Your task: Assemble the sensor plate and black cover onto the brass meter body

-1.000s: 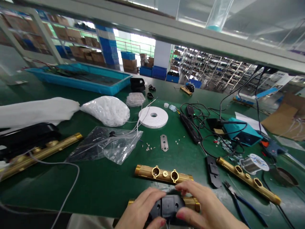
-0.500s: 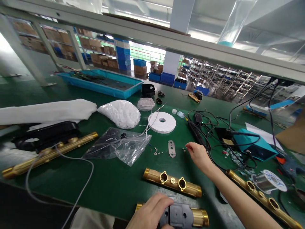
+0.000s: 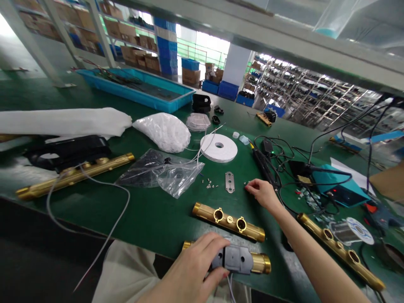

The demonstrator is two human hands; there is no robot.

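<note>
My left hand [image 3: 195,267] is wrapped over a brass pipe fitting [image 3: 261,263] with a grey plastic cover [image 3: 235,259], at the front edge of the table. Thin wires hang below the cover. Further forward, my right hand [image 3: 261,191] has its thumb and fingers pinched together at the tabletop, beside tiny screws [image 3: 245,183]; whatever is between the fingertips is too small to make out. Left of that hand lie a flat metal plate [image 3: 229,182] with holes and several loose screws [image 3: 208,184]. A bare brass pipe fitting [image 3: 229,221] lies between my hands.
Another brass fitting [image 3: 341,250] and a solder wire spool [image 3: 350,231] lie at the right, near a teal soldering station [image 3: 341,185] with tangled cables. A white tape roll [image 3: 219,148], plastic bags [image 3: 164,170] and a blue tray [image 3: 135,88] occupy the middle and back left.
The view has tilted downward. My right hand's fingertips have closed in on the tiny screws at the tabletop. My left hand stays on the covered fitting, whose wires now show.
</note>
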